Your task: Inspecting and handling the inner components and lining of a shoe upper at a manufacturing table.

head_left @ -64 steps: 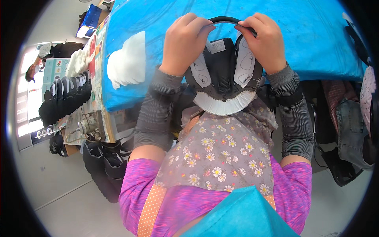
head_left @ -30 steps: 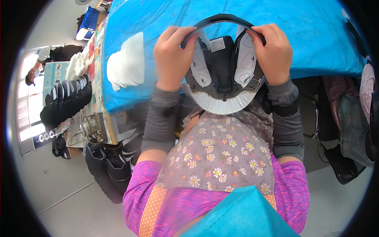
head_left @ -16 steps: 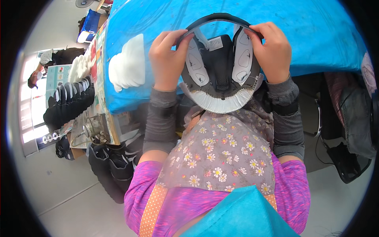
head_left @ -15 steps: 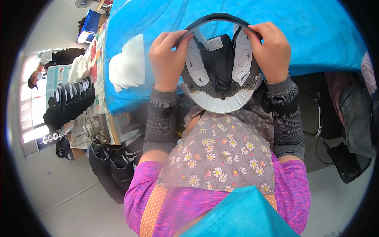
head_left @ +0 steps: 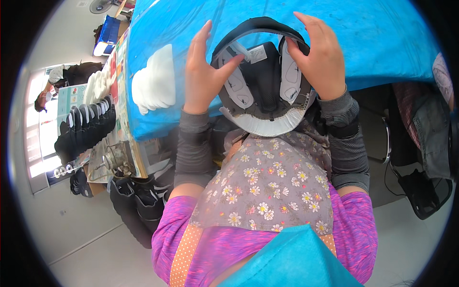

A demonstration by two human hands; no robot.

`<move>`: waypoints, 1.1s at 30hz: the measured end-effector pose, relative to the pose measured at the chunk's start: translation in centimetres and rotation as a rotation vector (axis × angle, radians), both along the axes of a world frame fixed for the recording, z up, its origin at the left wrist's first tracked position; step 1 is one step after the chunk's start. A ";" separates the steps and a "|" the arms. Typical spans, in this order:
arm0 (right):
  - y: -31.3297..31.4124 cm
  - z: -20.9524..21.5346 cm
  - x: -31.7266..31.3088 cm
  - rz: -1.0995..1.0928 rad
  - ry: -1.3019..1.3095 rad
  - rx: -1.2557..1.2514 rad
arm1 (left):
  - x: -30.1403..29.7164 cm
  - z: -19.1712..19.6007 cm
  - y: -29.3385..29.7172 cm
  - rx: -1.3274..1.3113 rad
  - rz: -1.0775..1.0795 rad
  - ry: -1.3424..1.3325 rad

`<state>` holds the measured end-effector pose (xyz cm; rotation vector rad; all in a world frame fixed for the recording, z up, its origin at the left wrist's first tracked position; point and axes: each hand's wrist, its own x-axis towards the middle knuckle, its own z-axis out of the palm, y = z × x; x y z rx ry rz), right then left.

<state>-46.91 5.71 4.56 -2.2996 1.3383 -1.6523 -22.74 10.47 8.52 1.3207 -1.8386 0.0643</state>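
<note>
In front of me, at the table's near edge, sits a ring-shaped padded piece that looks like a helmet liner (head_left: 263, 88). It has a black rim, two pale side plates, a black middle strip with a white label (head_left: 258, 54), and a silvery-white padded band nearest me. My left hand (head_left: 206, 71) is open at its left side, fingers raised and thumb reaching over the rim. On the other side my right hand (head_left: 321, 60) is open too, fingers spread above the rim and thumb inside by the right plate. Whether either thumb presses on it, I cannot tell.
A blue sheet (head_left: 373, 38) covers the table. White pad pieces (head_left: 155, 79) lie stacked on it at left. Further left are rows of black padded pieces (head_left: 88, 122) and a machine (head_left: 114, 158). A chair with clothes (head_left: 428, 138) stands at right. Another person is at far left.
Both hands have let go of the far rim, which they pinched before, and their fingers have spread apart. The liner's far rim looks wider and rounder now.
</note>
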 end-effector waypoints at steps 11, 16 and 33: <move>0.6 -0.8 0.7 0.156 -0.094 0.149 | -0.2 -0.8 0.5 0.097 0.052 0.044; 0.6 -0.8 0.7 0.004 -0.042 0.078 | -0.3 -1.1 0.4 -0.071 0.096 0.023; 4.8 3.6 5.7 0.127 0.392 0.100 | -4.8 3.1 1.7 0.248 0.128 0.271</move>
